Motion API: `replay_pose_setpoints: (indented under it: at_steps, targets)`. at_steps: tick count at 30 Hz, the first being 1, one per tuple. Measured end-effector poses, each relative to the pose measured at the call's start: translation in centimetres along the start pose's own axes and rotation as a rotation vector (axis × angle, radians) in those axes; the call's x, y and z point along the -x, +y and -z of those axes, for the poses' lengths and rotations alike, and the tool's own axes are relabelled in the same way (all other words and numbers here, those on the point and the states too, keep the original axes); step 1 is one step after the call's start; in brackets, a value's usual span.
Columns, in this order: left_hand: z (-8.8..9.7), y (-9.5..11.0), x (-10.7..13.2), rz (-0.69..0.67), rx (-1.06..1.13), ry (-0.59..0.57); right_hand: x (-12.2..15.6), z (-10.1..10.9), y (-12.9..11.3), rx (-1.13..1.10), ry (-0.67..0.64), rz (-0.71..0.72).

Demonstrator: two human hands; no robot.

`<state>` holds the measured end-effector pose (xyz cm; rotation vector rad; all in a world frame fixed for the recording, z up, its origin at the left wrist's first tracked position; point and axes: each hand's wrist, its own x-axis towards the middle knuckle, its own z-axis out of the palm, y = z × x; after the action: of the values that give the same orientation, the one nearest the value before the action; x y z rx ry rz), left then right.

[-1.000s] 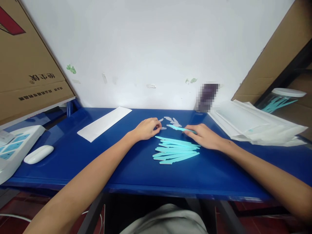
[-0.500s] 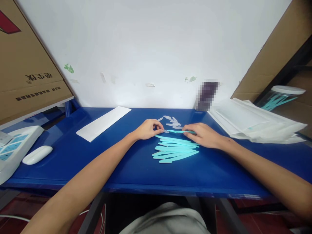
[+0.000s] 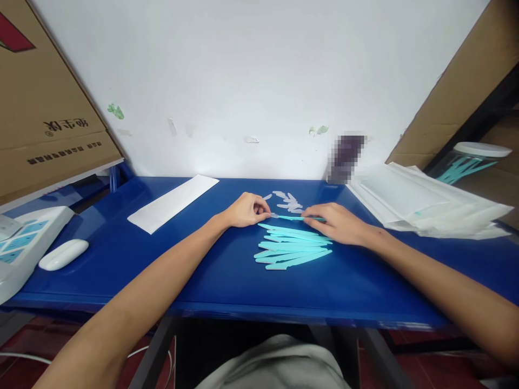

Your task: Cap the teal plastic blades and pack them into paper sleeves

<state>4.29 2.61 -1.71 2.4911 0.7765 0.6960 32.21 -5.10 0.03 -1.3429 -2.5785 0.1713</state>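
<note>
My right hand [image 3: 336, 222] grips one thin turquoise plastic stick [image 3: 292, 218] by its right end, held level just above the blue table [image 3: 203, 270]. My left hand [image 3: 246, 209] is pinched on a small clear cap [image 3: 274, 215] at the stick's left tip. A fanned pile of several more turquoise sticks [image 3: 292, 247] lies just in front of both hands. Several loose clear caps [image 3: 287, 200] are scattered on the table behind the hands.
A white paper sleeve [image 3: 173, 202] lies at the back left. A stack of white pouches [image 3: 421, 204] sits at the right, a lidded jar of turquoise sticks [image 3: 466, 162] behind it. A white mouse [image 3: 64, 254] and a white device [image 3: 20, 243] are at the left, cardboard boxes on both sides.
My left hand picked up a clear cap and brought it to the tip of the stick that my right hand holds. The two hands have drawn closer together.
</note>
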Motion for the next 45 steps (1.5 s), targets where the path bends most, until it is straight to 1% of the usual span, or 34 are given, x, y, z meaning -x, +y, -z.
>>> replay_pose_setpoints:
  at_steps: [3, 6, 9, 13, 17, 19, 22, 24, 27, 30, 33, 35, 38, 41, 43, 45]
  targets:
    - [0.0, -0.2, -0.5, -0.014, 0.015, -0.044, -0.9, -0.5, -0.8, 0.017, 0.008, 0.033]
    - [0.1, -0.1, -0.7, 0.024, 0.066, -0.082, -1.4, -0.9, -1.5, 0.043, 0.032, 0.055]
    - [0.4, 0.1, -0.6, 0.049, 0.085, -0.109, -1.2, -0.8, -1.4, 0.028, 0.073, 0.041]
    - [0.7, 0.2, -0.1, 0.065, 0.017, -0.067, -0.3, -0.3, -0.6, 0.04, 0.121, -0.006]
    - [1.0, -0.3, 0.3, 0.08, -0.056, -0.015, 0.6, 0.3, -0.3, 0.076, 0.195, -0.01]
    - [1.0, -0.8, 0.5, 0.106, -0.106, 0.023, 0.9, 0.7, -0.4, 0.066, 0.171, 0.014]
    - [0.9, -1.5, 0.6, 0.159, -0.203, 0.072, 1.2, 1.2, -0.7, 0.004, 0.043, 0.083]
    - [0.7, -1.9, 0.6, 0.169, -0.277, 0.049, 1.2, 1.4, -0.9, -0.039, -0.038, 0.114]
    - [0.6, -2.0, 0.5, 0.152, -0.385, -0.034, 1.2, 1.5, -1.0, -0.083, -0.097, 0.112]
    - [0.9, -1.9, 0.4, 0.111, -0.45, -0.07, 1.2, 1.5, -1.0, -0.108, -0.094, 0.096]
    - [1.2, -1.6, 0.3, 0.064, -0.486, -0.068, 1.2, 1.4, -1.0, -0.153, -0.094, 0.1]
    - [1.4, -1.4, 0.2, 0.063, -0.517, -0.053, 1.2, 1.3, -1.1, -0.18, -0.104, 0.086]
    - [1.5, -1.1, 0.0, 0.113, -0.524, -0.004, 1.1, 1.2, -1.1, -0.197, -0.113, 0.054]
    - [1.5, -0.9, -0.2, 0.201, -0.415, 0.043, 0.9, 1.2, -1.2, -0.193, -0.091, 0.077]
    - [1.7, -0.9, -0.2, 0.246, -0.338, 0.041, 0.9, 1.2, -1.2, -0.18, -0.025, 0.094]
    - [1.8, -0.9, 0.0, 0.263, -0.319, 0.016, 0.8, 1.2, -1.0, -0.17, 0.058, 0.076]
